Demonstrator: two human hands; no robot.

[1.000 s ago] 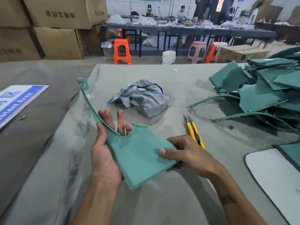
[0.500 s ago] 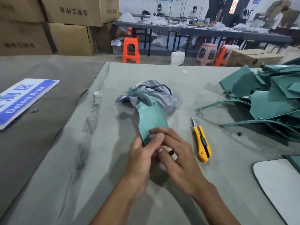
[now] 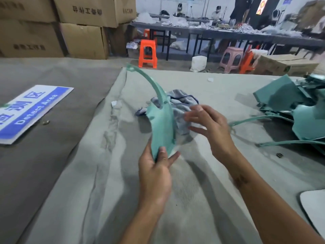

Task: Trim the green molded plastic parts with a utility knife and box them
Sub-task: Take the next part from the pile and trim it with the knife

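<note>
My left hand (image 3: 155, 170) grips the lower end of a green molded plastic part (image 3: 161, 125) and holds it upright over the grey cloth. The part's thin curved arm rises to a small ring at the far left top. My right hand (image 3: 209, 127) hovers just right of the part, blurred, fingers loosely spread and holding nothing. A pile of more green parts (image 3: 297, 110) lies at the right edge of the table. The utility knife is out of sight, likely hidden behind my right hand and forearm.
A crumpled blue-grey rag (image 3: 182, 103) lies behind the held part. A blue and white sign (image 3: 29, 111) lies at the left. A white board corner (image 3: 314, 203) shows at the lower right. Cardboard boxes (image 3: 84, 30), stools and worktables stand beyond the table.
The part has been turned from flat to upright. My right hand has let go of it and moved right and away. My left hand now holds the part alone.
</note>
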